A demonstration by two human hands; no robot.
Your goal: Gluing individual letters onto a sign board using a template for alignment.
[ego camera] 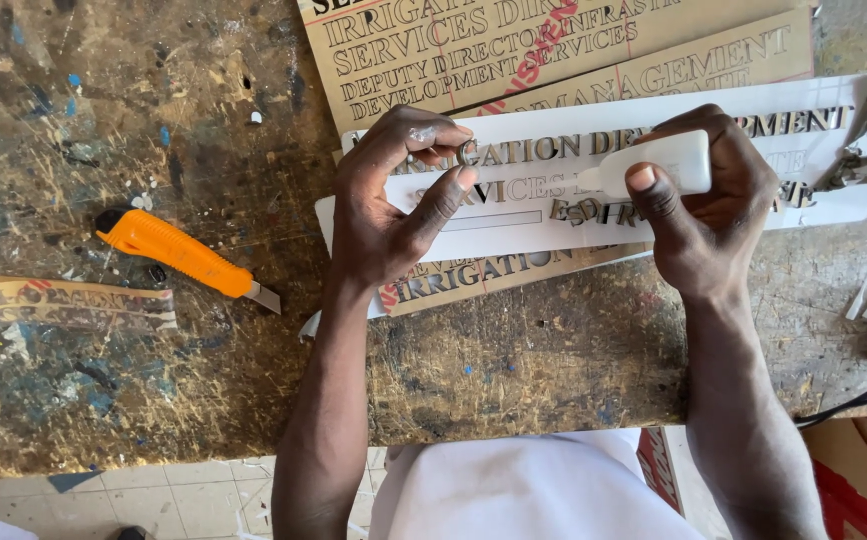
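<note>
Two hands work over the white sign panel (514,215), my landmark, whose long axis runs left-right across the bench (154,380). I log the left hand (394,205) at its left end, fingertips pinching a small cut letter (467,152). Right hand (714,200) wraps a white glue bottle (654,165), nozzle aimed left toward that letter, just beside it. Left of the panel: orange cutter (179,252). Beyond it: gold lettered boards (474,50).
</note>
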